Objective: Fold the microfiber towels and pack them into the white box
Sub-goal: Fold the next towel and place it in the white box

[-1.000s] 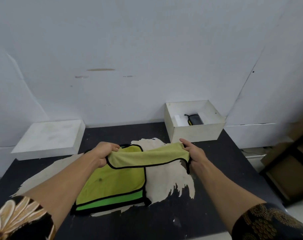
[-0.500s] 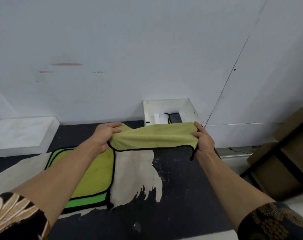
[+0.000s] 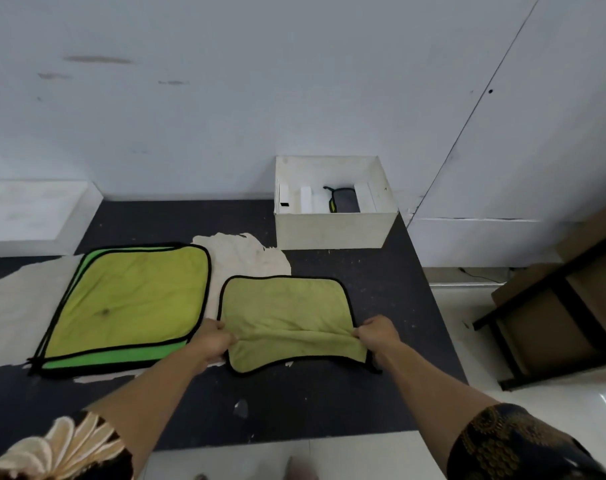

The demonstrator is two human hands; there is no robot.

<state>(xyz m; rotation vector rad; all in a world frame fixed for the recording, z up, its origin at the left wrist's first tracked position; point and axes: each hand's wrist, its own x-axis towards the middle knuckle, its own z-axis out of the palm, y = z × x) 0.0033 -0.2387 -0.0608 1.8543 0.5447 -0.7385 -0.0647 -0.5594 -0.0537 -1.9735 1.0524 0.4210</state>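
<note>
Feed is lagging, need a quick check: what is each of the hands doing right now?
Left hand: closed, gripping the near left edge of the towel.
Right hand: closed, gripping the near right edge of the same towel.

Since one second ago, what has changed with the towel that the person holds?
The olive towel, held stretched in the air, was carried right and laid flat on the table. The left grip and right grip still pinch its near corners. The towel stack and the white box stayed put.
</note>
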